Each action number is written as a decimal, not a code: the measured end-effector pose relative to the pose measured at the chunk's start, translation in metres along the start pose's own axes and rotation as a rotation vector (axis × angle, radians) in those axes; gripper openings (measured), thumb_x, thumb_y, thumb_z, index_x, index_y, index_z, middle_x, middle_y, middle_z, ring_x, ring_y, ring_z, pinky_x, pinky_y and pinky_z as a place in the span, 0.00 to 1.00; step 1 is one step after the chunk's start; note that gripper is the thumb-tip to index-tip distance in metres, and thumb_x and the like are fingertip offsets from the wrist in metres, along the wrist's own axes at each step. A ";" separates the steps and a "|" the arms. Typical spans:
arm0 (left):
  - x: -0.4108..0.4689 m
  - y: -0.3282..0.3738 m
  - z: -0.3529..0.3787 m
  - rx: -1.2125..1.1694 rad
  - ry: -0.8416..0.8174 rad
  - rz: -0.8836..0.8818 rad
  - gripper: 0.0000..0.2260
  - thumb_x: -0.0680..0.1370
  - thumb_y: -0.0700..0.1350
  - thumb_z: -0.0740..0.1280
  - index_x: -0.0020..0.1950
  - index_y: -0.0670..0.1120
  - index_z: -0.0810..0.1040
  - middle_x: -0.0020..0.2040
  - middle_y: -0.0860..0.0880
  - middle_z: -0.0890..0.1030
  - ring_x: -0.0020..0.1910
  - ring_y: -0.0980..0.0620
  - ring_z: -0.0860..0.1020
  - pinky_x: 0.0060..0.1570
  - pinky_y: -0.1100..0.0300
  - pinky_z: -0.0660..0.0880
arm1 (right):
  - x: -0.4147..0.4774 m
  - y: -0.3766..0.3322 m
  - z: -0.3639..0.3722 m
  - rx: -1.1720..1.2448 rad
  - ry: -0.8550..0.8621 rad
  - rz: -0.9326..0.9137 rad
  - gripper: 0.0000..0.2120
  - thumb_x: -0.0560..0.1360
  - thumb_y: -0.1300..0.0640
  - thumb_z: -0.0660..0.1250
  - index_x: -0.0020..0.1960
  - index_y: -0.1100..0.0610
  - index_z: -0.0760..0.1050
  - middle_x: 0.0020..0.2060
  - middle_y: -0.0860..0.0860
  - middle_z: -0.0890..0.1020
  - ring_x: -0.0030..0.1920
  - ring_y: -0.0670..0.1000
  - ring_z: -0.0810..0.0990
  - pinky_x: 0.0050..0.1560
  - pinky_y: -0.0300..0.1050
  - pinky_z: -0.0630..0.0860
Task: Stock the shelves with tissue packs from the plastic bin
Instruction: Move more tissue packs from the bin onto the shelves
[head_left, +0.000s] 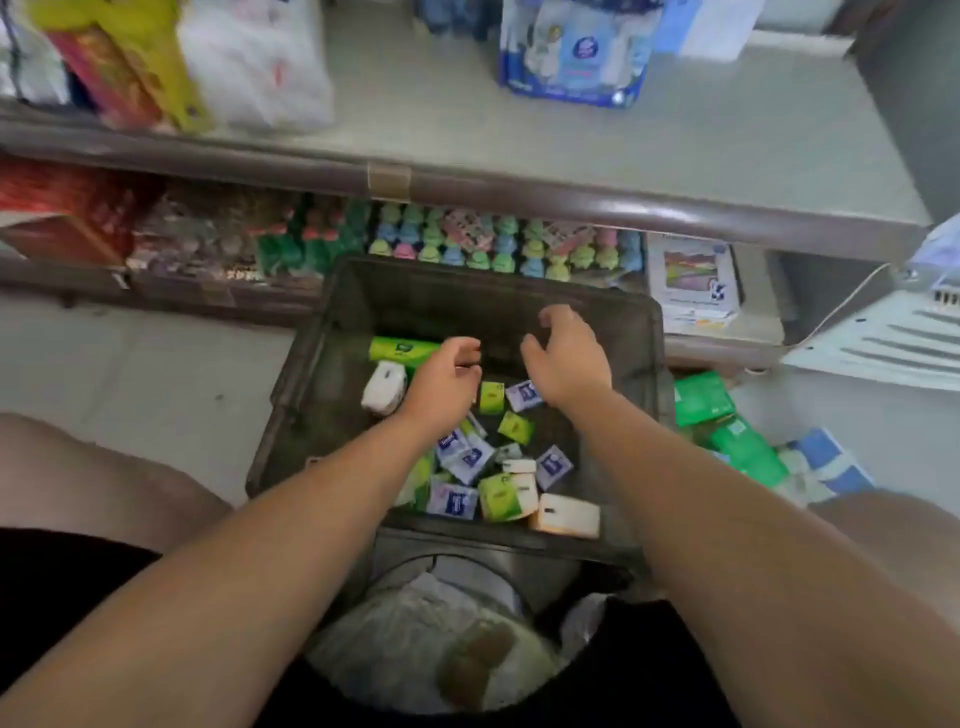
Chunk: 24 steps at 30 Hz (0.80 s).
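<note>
I see left hand (447, 376) and right hand (569, 358) centre frame over bin (470, 283); both loosely curled, released, above tissue packs (501, 496).

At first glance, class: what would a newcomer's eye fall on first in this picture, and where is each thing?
Two hands, the left hand and right hand, hover loosely curled and empty over the dark plastic bin at centre. Below them lies a bright jumble of green, white and purple tissue packs. Behind the bin, pastel packs line the lower shelf.
</note>
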<state>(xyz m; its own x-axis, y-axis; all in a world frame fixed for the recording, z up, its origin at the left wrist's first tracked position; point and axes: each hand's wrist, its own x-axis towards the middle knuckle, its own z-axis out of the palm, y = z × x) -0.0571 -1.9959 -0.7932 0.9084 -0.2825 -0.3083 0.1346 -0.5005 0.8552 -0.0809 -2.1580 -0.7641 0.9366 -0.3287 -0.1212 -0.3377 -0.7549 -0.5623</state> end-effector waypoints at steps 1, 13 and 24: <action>0.003 -0.018 -0.004 0.019 0.004 -0.014 0.16 0.80 0.37 0.62 0.68 0.41 0.71 0.62 0.45 0.77 0.60 0.51 0.76 0.59 0.61 0.70 | -0.002 0.002 0.020 -0.020 -0.051 0.012 0.21 0.77 0.49 0.63 0.67 0.56 0.69 0.63 0.54 0.75 0.64 0.57 0.73 0.62 0.54 0.72; 0.045 -0.121 0.003 0.169 -0.097 -0.160 0.20 0.77 0.36 0.64 0.69 0.42 0.72 0.65 0.44 0.77 0.64 0.45 0.76 0.65 0.54 0.71 | -0.005 0.018 0.158 -0.227 -0.587 0.107 0.34 0.69 0.45 0.73 0.69 0.57 0.65 0.63 0.58 0.76 0.61 0.60 0.76 0.57 0.50 0.75; 0.045 -0.157 0.022 0.589 -0.352 -0.303 0.17 0.77 0.53 0.65 0.62 0.47 0.72 0.62 0.42 0.77 0.60 0.41 0.76 0.59 0.48 0.73 | -0.002 0.044 0.198 -0.339 -0.644 0.207 0.14 0.74 0.57 0.68 0.59 0.59 0.75 0.54 0.58 0.81 0.55 0.58 0.80 0.47 0.45 0.74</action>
<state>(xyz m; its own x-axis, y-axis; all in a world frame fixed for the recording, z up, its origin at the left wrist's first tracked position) -0.0458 -1.9484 -0.9504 0.6717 -0.2583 -0.6943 0.0348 -0.9252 0.3779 -0.0797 -2.0785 -0.9502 0.6851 -0.1646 -0.7096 -0.4251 -0.8814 -0.2060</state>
